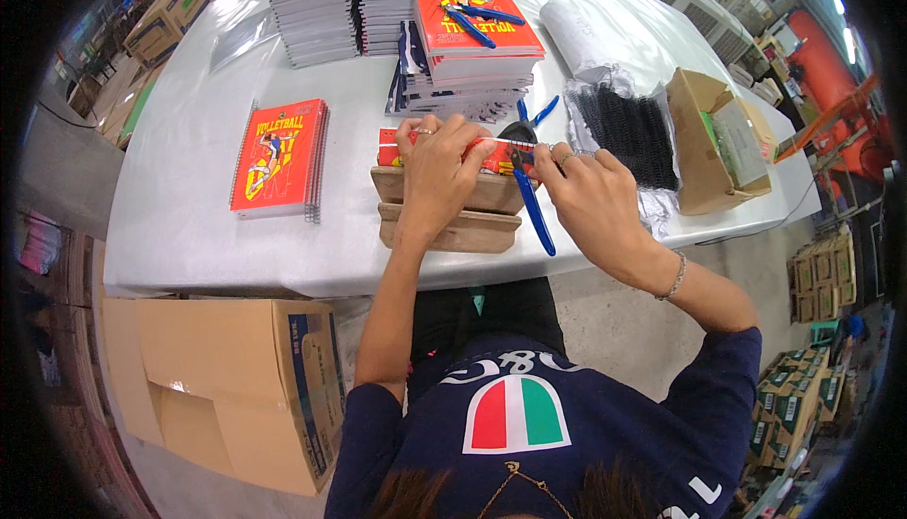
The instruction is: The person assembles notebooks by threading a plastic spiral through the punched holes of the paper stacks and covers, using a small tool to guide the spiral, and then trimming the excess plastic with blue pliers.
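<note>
A red notebook (389, 146) stands in a slotted wooden stand (452, 228) at the table's front edge. My left hand (442, 168) is closed over the notebook's upper edge, fingers curled along its white page side. At the notebook's right end, my right hand (593, 196) is closed, thumb and fingertips pinched together. Whatever thin thing lies in that pinch is too small to make out. Blue-handled pliers (535, 212) lean beside the stand, between the notebook and my right fingers. Another blue handle (546, 110) shows just behind. To the right lies a heap of black spiral coils (628, 136).
Bound red notebooks (277, 155) lie at left. Behind the stand, a stack of red notebooks (482, 42) carries blue pliers (480, 20). Tall stacks of spiral-bound books (316, 18) rise farther back. An open cardboard box (704, 155) stands right; a large carton (222, 368) sits below left.
</note>
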The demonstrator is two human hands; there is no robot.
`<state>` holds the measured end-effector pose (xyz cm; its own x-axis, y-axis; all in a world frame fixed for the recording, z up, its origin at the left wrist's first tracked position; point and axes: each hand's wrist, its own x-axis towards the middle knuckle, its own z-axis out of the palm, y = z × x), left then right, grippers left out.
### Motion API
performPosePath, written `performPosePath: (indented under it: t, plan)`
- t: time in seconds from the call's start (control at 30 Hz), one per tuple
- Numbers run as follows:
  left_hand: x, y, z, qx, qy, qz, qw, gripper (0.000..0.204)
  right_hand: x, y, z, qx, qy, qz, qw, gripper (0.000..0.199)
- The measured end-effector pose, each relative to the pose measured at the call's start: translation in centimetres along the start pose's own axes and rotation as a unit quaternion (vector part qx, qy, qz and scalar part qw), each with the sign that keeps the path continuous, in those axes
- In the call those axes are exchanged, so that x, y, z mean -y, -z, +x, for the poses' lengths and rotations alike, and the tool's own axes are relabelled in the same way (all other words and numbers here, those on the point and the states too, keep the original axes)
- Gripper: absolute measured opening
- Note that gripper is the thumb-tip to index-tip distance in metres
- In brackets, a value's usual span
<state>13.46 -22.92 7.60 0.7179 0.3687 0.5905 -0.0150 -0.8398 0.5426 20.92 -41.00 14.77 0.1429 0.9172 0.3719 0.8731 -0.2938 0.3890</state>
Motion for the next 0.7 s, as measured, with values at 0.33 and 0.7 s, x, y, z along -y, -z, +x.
performPosePath:
  t: [0.33,0.7]
  plan:
    - [0.2,-0.1,0.0,-0.005,-0.01,-0.016,1.0,0.024,0.4,0.1,0.1,-0.009,-0.007,-0.022,1.0,0.026]
    - [0.1,-0.4,-0.2,-0.038,-0.024,-0.001,0.999,0.016,0.8,1.6,3.5,0.044,0.043,-0.006,0.998,0.004]
